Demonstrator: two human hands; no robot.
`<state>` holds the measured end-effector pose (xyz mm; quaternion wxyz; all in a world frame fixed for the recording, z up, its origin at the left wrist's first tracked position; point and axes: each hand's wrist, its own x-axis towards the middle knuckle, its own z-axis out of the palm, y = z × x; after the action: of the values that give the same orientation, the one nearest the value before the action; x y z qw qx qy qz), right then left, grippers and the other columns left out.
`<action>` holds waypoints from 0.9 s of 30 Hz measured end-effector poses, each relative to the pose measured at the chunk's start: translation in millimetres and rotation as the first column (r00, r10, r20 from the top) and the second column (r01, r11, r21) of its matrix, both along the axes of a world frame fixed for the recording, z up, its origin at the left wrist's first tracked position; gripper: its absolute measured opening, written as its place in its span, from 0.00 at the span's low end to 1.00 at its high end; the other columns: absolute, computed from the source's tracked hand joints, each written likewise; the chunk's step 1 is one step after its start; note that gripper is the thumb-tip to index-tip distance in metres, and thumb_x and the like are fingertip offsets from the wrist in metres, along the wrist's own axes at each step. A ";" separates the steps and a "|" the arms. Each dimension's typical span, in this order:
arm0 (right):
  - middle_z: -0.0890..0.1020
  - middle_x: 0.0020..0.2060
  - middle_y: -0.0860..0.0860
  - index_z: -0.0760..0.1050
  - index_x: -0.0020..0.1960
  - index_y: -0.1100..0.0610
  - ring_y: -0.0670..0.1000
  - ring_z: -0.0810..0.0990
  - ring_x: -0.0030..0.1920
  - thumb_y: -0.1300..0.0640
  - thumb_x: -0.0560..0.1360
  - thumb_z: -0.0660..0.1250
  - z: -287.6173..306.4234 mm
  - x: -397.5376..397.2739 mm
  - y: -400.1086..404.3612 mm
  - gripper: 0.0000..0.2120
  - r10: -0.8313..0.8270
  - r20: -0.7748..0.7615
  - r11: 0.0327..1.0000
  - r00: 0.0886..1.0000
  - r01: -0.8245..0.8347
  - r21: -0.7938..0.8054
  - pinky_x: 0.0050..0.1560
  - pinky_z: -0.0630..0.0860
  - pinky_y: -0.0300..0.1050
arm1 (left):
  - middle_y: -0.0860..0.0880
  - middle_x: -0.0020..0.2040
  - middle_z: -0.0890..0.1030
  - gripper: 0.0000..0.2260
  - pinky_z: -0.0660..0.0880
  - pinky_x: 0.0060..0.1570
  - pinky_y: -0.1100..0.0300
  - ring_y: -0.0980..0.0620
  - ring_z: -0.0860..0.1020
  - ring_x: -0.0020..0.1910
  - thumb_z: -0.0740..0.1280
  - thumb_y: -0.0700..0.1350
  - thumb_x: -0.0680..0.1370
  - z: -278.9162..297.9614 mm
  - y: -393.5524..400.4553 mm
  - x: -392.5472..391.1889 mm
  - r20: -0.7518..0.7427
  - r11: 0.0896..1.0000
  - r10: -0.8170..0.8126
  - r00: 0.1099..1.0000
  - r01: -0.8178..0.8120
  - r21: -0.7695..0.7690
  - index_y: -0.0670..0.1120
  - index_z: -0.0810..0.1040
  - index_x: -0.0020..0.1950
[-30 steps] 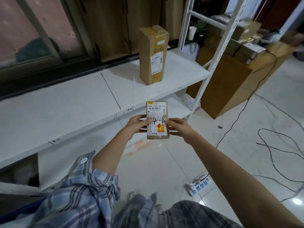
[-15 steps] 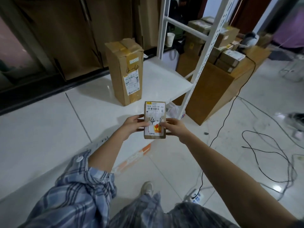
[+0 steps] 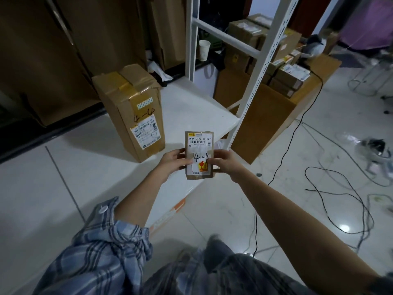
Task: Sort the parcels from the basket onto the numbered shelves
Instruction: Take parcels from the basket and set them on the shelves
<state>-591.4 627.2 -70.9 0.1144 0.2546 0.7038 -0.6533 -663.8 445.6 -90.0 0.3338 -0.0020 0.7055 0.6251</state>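
We hold a small brown parcel (image 3: 198,155) w/ both hands, label side up, out in front of us, above the front edge of the white shelf (image 3: 89,167). Left hand (image 3: 173,161) grips its left edge, thumb on top, fingers curled under; right hand (image 3: 224,161) grips the right edge the same way. Label reads "582A L472-00 222" up top, w/ a barcode below and "4-4" handwritten across the middle; an orange-red sticker sits near the bottom.

On the shelf, just beyond the parcel and to its left, a taller cardboard box (image 3: 133,111) stands upright, taped at the top, also marked "4-4" above its shipping label. It's apart from the parcel, not touching.

The shelf's white upright post (image 3: 258,69) rises to the right of the box. A paper cup (image 3: 204,50) sits behind the frame. Further right, a stack of cartons (image 3: 287,73) rests on a big brown box. Black cables (image 3: 319,188) trail over the tiled floor at right. Our left arm wears a rolled plaid sleeve (image 3: 102,241); right arm is bare.
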 end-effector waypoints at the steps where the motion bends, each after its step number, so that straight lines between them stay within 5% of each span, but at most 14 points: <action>1: 0.79 0.59 0.57 0.71 0.65 0.64 0.54 0.80 0.54 0.64 0.75 0.67 -1.9 -7.4 4.4 0.19 0.013 0.005 1.000 1.000 -0.013 0.004 0.41 0.80 0.39 | 0.44 0.59 0.80 0.26 0.78 0.52 0.57 0.48 0.80 0.53 0.73 0.36 0.71 -2.6 3.5 -5.6 0.003 1.000 0.006 1.000 -0.006 -0.010 0.43 0.72 0.68; 13: 0.78 0.58 0.59 0.71 0.61 0.66 0.54 0.79 0.50 0.70 0.73 0.67 -13.3 -123.5 63.6 0.16 0.196 -0.030 0.981 0.980 -0.196 0.015 0.34 0.81 0.39 | 0.41 0.59 0.80 0.24 0.77 0.53 0.57 0.45 0.80 0.55 0.74 0.36 0.70 -8.5 59.2 -70.8 -0.102 0.927 0.334 0.937 -0.346 -0.143 0.37 0.74 0.65; 20: 0.77 0.59 0.59 0.71 0.58 0.65 0.60 0.79 0.56 0.74 0.70 0.66 -28.5 -164.3 72.4 0.18 0.339 -0.111 0.935 0.934 -0.322 0.149 0.52 0.79 0.52 | 0.37 0.55 0.81 0.22 0.77 0.55 0.46 0.44 0.81 0.53 0.75 0.34 0.68 -22.5 89.1 -74.3 -0.212 0.763 0.585 0.783 -0.620 -0.183 0.36 0.78 0.61; 25: 0.77 0.55 0.56 0.70 0.59 0.66 0.53 0.78 0.47 0.74 0.70 0.65 -36.2 -177.0 62.4 0.18 0.392 -0.171 0.915 0.904 -0.363 0.176 0.34 0.77 0.36 | 0.41 0.50 0.84 0.16 0.80 0.50 0.51 0.44 0.83 0.48 0.75 0.38 0.70 -24.9 97.5 -63.6 -0.313 0.613 0.692 0.651 -0.758 -0.223 0.38 0.81 0.56; 27: 0.77 0.53 0.55 0.70 0.57 0.64 0.54 0.79 0.48 0.72 0.69 0.67 -42.3 -178.0 57.3 0.18 0.400 -0.196 0.911 0.895 -0.366 0.189 0.42 0.80 0.43 | 0.42 0.50 0.84 0.15 0.80 0.49 0.49 0.45 0.83 0.48 0.75 0.39 0.70 -28.5 98.2 -57.5 -0.338 0.572 0.713 0.614 -0.789 -0.226 0.39 0.81 0.56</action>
<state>-769.4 684.5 -113.2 0.1396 0.0412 0.7949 -0.5890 -721.3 543.7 -118.5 -0.0474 -0.2969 0.7673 0.5664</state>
